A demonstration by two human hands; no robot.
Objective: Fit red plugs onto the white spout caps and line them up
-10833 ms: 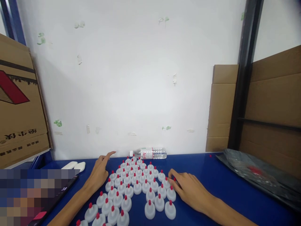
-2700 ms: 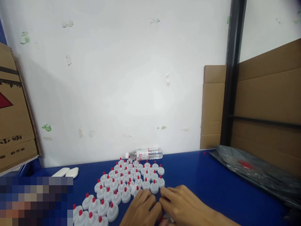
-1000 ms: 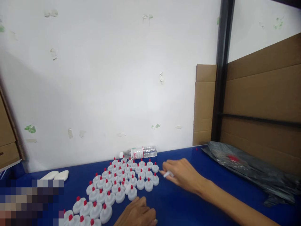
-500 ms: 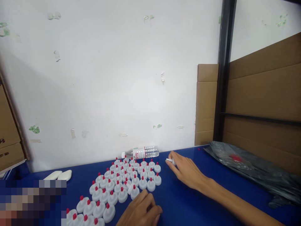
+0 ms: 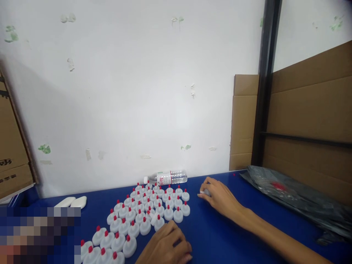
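Several white caps with red tips (image 5: 154,211) stand in rows on the blue table (image 5: 220,234). My right hand (image 5: 217,196) reaches out to the right of the far rows, fingers curled round a white cap (image 5: 204,191) held just above the table. My left hand (image 5: 166,245) rests near the front edge, fingers curled loosely on the table right in front of the nearest caps; what is under its fingers is hidden. One cap (image 5: 154,219) lies tipped among the front rows.
A clear water bottle (image 5: 167,178) lies against the white wall behind the caps. Two white oblong pieces (image 5: 71,201) lie at the left. A crumpled black plastic bag (image 5: 299,200) covers the right side. Cardboard boxes (image 5: 310,117) stand right and far left.
My right hand has carried a white cap from beside the middle rows to the far right end of the cap rows. My left hand has stayed near the front edge.
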